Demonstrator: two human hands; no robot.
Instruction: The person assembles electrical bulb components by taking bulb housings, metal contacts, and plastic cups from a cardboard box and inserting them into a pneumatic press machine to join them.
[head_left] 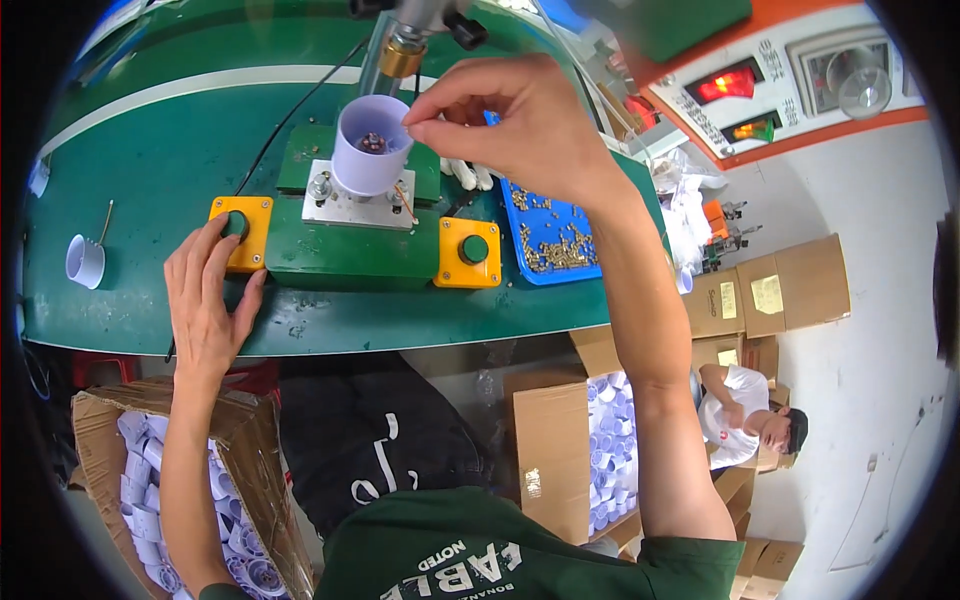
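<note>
A pale lilac plastic cup [370, 172] stands upright on a metal plate [345, 208] fixed to a green block. Inside it a small dark and coppery part [373, 143] shows at the bottom. At the cup's right rim my right hand [500, 115] is closed in a pinch; whatever the fingertips grip is too small to make out. My left hand [205, 290] lies on the left yellow button box [255, 222], fingers stretched, fingertips against its dark green button [235, 226]. Above the cup hangs a press head with a brass collar [402, 60].
Right of the block sit another yellow button box [470, 272] and a blue tray [535, 277] of small brass parts. A second cup [85, 262] lies at left. Cartons of cups [550, 460] flank my lap. Another person [738, 415] is at far right, near stacked boxes.
</note>
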